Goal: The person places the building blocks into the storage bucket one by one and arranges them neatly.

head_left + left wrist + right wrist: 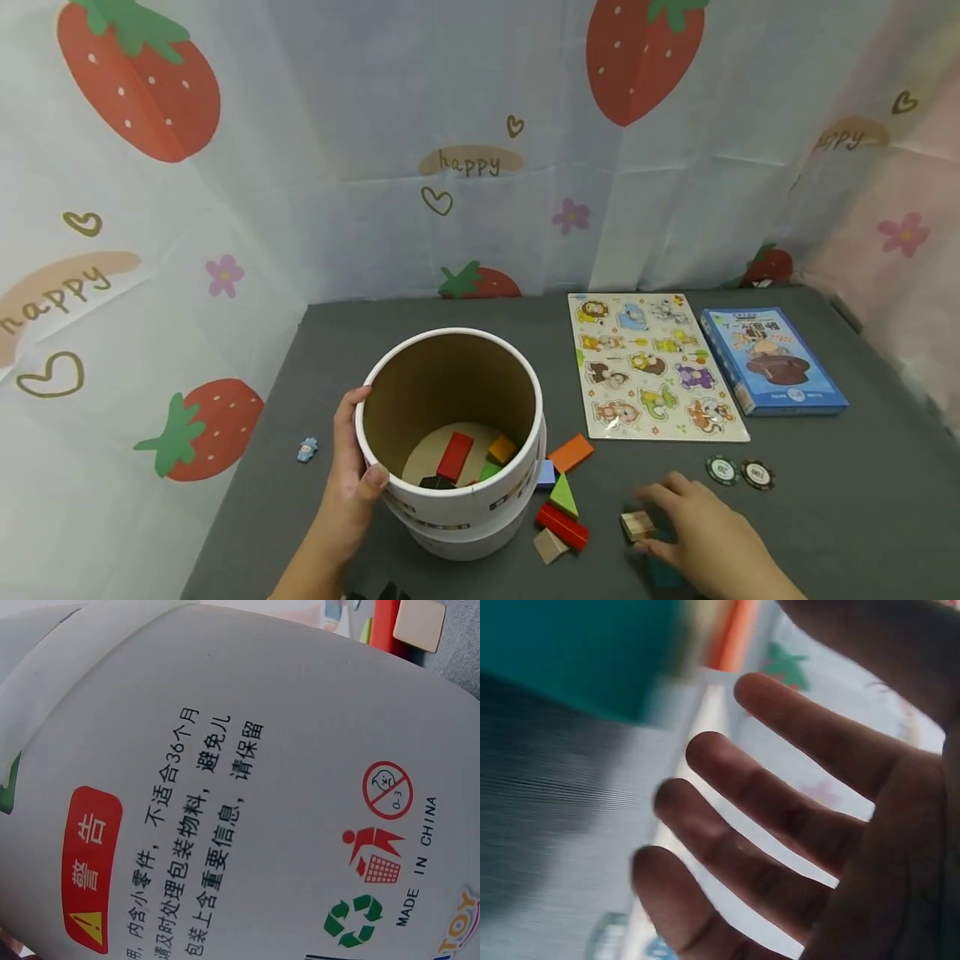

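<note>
A white round bucket (468, 550) stands on the dark table; in the left wrist view its printed wall (300, 697) fills most of the picture. My left hand (348, 479) holds its rim at the left, thumb toward the front. Inside lie a red block (455, 456), an orange block (502, 450) and part of a green one. My right hand (701, 533) is spread beside a plain wooden block (637, 527), fingers bent slightly around it without a visible grip. Partly beneath that hand sits a teal block (663, 572), also seen blurred in the right wrist view (577, 652).
Right of the bucket lie an orange block (571, 453), a green triangle (563, 497), a red block (562, 527) and another wooden block (551, 546). Farther back are an animal puzzle board (637, 367), a blue box (776, 362) and two chips (722, 470). A small blue figure (307, 450) lies left.
</note>
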A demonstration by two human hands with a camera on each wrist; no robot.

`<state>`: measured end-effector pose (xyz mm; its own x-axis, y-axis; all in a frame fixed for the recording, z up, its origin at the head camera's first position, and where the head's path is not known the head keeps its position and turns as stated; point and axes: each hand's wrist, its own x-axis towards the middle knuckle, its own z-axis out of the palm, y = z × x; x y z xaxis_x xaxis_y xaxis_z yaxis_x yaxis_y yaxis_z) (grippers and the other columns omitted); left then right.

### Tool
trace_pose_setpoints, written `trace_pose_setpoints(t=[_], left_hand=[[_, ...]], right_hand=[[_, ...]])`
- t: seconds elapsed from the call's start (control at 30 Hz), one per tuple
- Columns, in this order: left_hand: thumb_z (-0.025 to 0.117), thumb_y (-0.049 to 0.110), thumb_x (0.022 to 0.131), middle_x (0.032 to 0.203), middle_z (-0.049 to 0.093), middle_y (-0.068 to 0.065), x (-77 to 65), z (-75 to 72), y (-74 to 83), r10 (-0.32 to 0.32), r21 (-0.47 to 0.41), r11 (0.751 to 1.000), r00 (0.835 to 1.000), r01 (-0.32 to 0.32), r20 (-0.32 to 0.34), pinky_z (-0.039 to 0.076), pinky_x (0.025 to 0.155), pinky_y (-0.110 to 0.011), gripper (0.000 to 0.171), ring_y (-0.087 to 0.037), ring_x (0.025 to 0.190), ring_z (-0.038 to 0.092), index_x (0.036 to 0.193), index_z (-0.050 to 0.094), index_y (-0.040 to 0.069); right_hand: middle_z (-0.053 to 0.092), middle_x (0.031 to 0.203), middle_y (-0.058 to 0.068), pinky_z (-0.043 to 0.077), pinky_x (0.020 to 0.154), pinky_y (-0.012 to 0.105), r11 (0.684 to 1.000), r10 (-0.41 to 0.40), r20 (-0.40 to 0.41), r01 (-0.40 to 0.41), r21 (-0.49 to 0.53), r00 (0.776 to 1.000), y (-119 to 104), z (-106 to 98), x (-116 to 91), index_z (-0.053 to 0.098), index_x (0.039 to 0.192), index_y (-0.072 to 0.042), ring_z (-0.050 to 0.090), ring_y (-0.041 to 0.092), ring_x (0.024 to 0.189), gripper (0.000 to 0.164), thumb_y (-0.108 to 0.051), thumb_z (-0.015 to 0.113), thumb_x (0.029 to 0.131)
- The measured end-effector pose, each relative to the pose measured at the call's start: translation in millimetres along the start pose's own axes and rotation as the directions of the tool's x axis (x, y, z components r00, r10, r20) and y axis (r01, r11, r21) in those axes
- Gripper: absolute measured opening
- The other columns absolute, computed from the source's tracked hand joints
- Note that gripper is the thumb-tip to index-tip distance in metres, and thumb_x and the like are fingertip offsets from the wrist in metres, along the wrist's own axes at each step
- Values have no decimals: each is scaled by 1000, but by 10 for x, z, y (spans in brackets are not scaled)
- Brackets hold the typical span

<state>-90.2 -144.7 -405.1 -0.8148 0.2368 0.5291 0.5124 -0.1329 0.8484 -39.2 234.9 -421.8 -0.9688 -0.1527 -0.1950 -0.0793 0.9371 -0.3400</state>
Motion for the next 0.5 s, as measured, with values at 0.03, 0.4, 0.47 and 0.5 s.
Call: trace_pose_setpoints(t=[0.03, 0.4, 0.47, 0.5], left_hand=[[54, 41, 94, 143, 20, -25, 3, 2, 0, 10, -4, 1000, 1000, -10, -1, 41, 94, -31, 76, -39, 123, 33, 148, 11, 10], [55, 39, 93, 143, 20, -25, 16, 15, -16, 25, -34, 999, 1000, -25, -4, 40, 94, -31, 77, -38, 123, 33, 148, 11, 9], [55, 39, 93, 144, 20, -25, 14, 23, -16, 21, -31, 999, 1000, -22, -5, 40, 94, -30, 76, -40, 123, 32, 148, 11, 9], [55, 39, 93, 144, 19, -24, 12, 28, -17, 18, -29, 999, 1000, -18, -5, 40, 94, -30, 76, -40, 124, 31, 148, 11, 9]], right_hand=[[53, 99, -7, 44, 56, 34, 1000, 7, 25, -8, 27, 1000, 53, 64, -7, 65, 111, -28, 51, 13, 82, 51, -42, 84, 66], [50, 92, -6, 46, 66, 33, 991, -37, -57, 44, 130, 998, 90, 345, 19, 66, 112, -24, 49, 9, 76, 49, -24, 86, 67], [50, 92, -6, 47, 66, 33, 989, -44, -62, 52, 140, 997, 27, 351, 52, 66, 111, -23, 51, 8, 78, 49, -25, 86, 67], [51, 93, -6, 47, 67, 33, 987, -48, -57, 57, 148, 997, -9, 358, 67, 66, 112, -22, 52, 8, 79, 49, -24, 86, 67]])
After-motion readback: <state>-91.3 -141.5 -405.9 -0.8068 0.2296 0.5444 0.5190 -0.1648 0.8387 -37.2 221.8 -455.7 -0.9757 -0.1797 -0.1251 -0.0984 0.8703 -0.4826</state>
